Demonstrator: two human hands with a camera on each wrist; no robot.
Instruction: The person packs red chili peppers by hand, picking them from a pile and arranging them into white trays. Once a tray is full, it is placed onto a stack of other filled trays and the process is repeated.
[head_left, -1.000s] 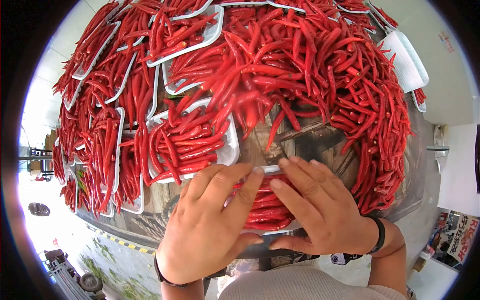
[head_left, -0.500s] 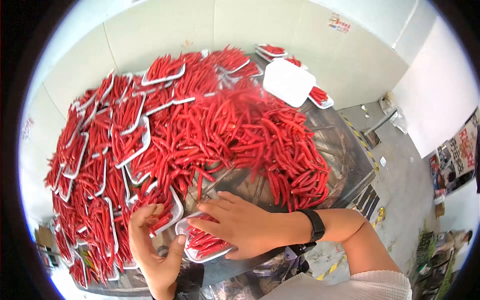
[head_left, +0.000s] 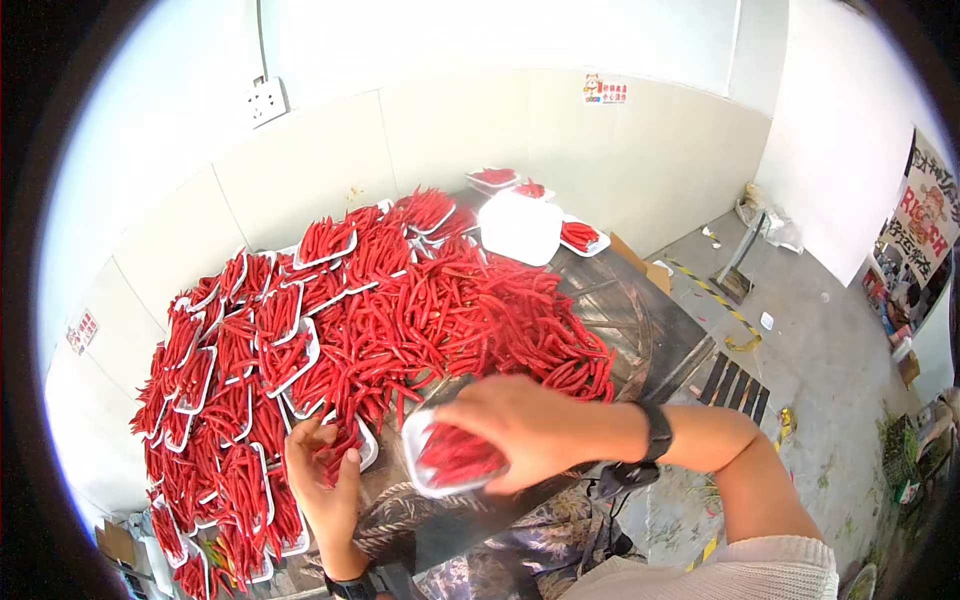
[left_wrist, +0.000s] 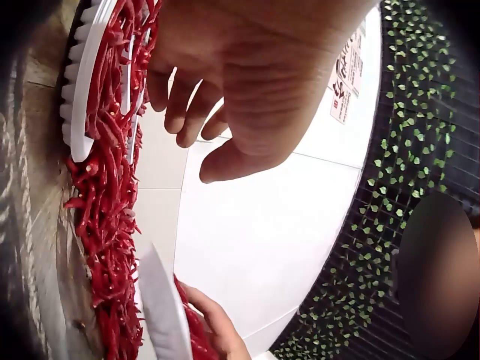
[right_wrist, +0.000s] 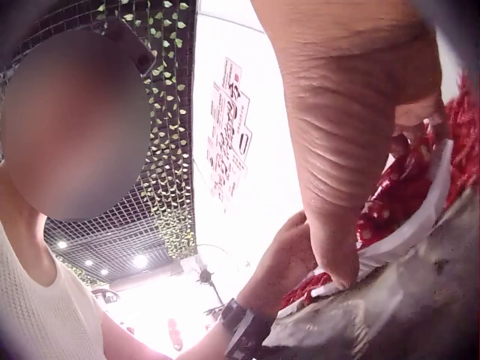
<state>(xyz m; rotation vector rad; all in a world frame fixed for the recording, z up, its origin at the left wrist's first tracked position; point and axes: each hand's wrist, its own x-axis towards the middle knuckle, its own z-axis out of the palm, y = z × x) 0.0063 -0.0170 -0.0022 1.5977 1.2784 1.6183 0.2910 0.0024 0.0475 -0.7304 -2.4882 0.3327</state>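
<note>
A white tray (head_left: pixel 412 462) filled with red chili peppers (head_left: pixel 455 455) is in my right hand (head_left: pixel 535 428), which grips it from above. In the right wrist view, the thumb of that hand lies along the near rim of the tray (right_wrist: pixel 409 238), while the other fingers are at the far side. My left hand (head_left: pixel 325 490) is beside another filled tray (head_left: pixel 369 448), its fingers loosely bent. The left wrist view shows nothing in this left hand (left_wrist: pixel 247 82), and the held tray (left_wrist: pixel 161 304) appears tilted below it.
A heap of loose chili peppers (head_left: pixel 430 325) spreads over the middle of the table. Several filled trays (head_left: pixel 205 378) crowd the left side, overlapping one another. White trays (head_left: pixel 520 228) stand at the back, near a filled tray (head_left: pixel 585 236). A wall (head_left: pixel 440 130) closes the far side.
Both hands were around the tray at first. My left hand has let go and moved left, while the right hand has lifted the tray. The head view has tilted up toward the wall.
</note>
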